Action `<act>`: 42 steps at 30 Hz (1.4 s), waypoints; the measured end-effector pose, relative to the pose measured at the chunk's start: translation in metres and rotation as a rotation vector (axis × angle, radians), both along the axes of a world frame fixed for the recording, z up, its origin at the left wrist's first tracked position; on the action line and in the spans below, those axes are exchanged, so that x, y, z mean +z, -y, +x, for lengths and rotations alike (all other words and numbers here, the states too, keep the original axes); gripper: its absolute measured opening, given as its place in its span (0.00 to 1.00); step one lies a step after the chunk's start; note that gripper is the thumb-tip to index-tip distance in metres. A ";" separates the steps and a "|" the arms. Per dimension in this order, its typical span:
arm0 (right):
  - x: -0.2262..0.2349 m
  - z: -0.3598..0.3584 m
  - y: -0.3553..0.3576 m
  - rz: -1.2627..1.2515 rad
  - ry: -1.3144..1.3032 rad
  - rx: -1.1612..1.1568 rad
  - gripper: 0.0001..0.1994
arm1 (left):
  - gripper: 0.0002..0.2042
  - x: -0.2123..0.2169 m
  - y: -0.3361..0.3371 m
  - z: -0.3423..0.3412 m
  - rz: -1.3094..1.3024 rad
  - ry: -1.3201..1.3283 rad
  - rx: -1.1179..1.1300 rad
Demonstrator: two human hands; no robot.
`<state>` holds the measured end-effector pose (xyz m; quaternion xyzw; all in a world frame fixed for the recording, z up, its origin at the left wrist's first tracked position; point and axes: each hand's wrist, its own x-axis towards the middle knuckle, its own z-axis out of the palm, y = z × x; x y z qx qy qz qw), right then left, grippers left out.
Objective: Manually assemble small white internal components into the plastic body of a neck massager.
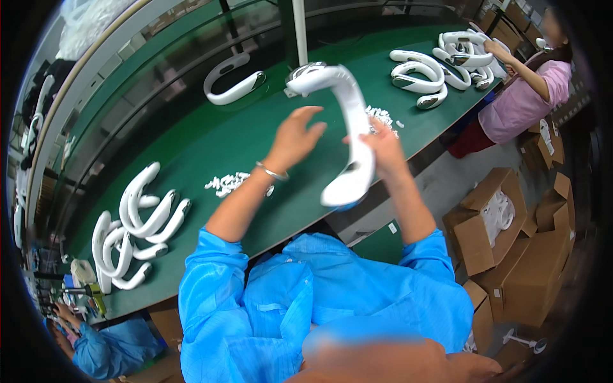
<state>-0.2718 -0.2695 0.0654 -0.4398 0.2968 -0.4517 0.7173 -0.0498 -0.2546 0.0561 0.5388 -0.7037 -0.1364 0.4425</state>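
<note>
A worker's right hand (378,145) grips one white U-shaped neckband casing (348,131) above the green bench (211,147), the left hand (295,135) open-fingered beside it; by the look of it, a heap of casings (131,233) at left awaits handling, small white parts (228,182) nearby

The neckband (348,127) is plain white with a silver end. The tabletop (211,147) is dark green. The sleeves (211,281) are bright blue, the boxes (491,223) brown, and a co-worker's top (530,96) pink.
</note>
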 end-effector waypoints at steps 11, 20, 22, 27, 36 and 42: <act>-0.006 -0.275 0.361 -0.223 -1.112 -1.038 0.20 | 0.28 -0.026 0.113 0.248 0.445 0.305 1.000; -0.064 -0.381 0.442 0.198 -1.340 -0.979 0.32 | 0.29 -0.073 0.188 0.278 0.767 -0.035 0.819; -0.051 -0.361 0.432 0.054 -1.535 -1.125 0.34 | 0.25 -0.054 0.184 0.253 0.851 -0.344 0.755; -0.010 -0.228 0.306 -0.876 -1.314 -0.928 0.19 | 0.13 -0.060 0.204 0.247 0.638 -0.522 0.712; -0.067 -0.028 0.166 -1.294 -1.477 0.076 0.16 | 0.07 -0.041 0.051 0.223 0.556 -1.445 0.436; -0.076 -0.037 0.164 -1.282 -1.439 0.061 0.06 | 0.11 -0.023 -0.024 0.174 0.670 -1.733 0.036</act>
